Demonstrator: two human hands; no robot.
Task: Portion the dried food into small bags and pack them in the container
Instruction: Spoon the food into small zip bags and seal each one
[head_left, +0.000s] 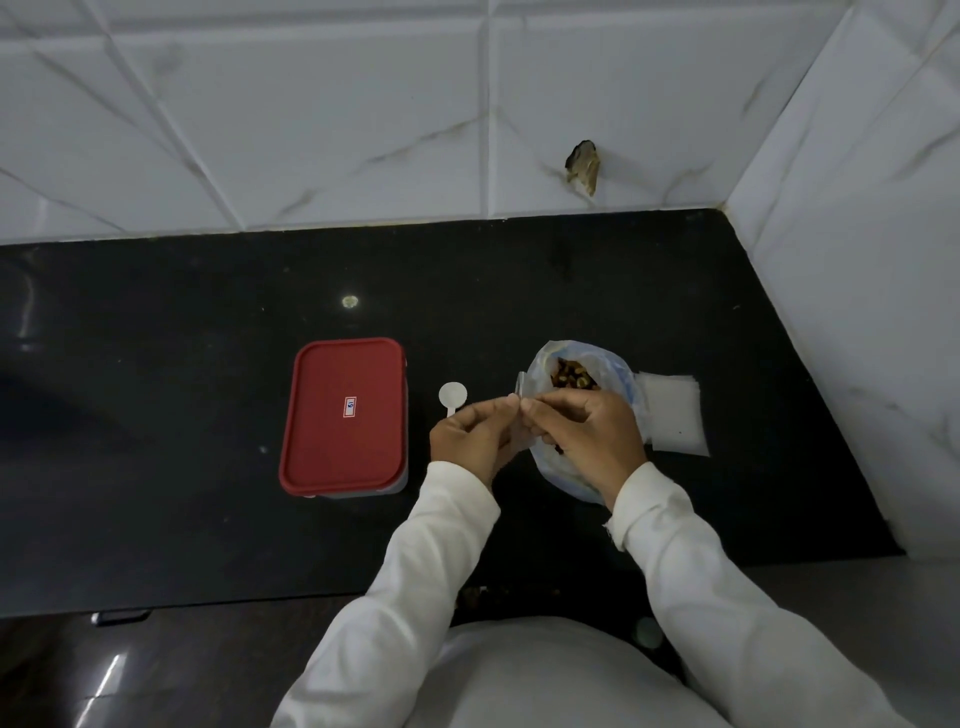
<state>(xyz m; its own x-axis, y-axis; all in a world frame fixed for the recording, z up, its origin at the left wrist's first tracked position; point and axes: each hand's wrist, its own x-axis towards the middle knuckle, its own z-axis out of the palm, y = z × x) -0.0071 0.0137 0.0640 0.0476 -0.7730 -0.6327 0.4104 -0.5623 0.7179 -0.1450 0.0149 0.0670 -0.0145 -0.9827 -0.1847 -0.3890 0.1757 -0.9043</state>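
left hand (470, 439) and right hand (584, 431), together, are both pinching one small clear bag (521, 431); one dried-food bag (608, 374), one spoon (453, 395), one red-lidded container (343, 415) are lying nearby.

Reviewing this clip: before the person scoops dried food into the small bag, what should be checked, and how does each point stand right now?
1. Small bag held: ok, left hand and right hand both pinch it.
2. Small bag's mouth open: cannot tell, the clear film hides it.
3. Big bag open: ok, dried food shows inside.
4. Spoon free: ok, it lies unheld on the counter by the left hand.
5. Container open for packing: not ok, its red lid is on.
6. Spare bags on hand: ok, stacked right of the big bag.
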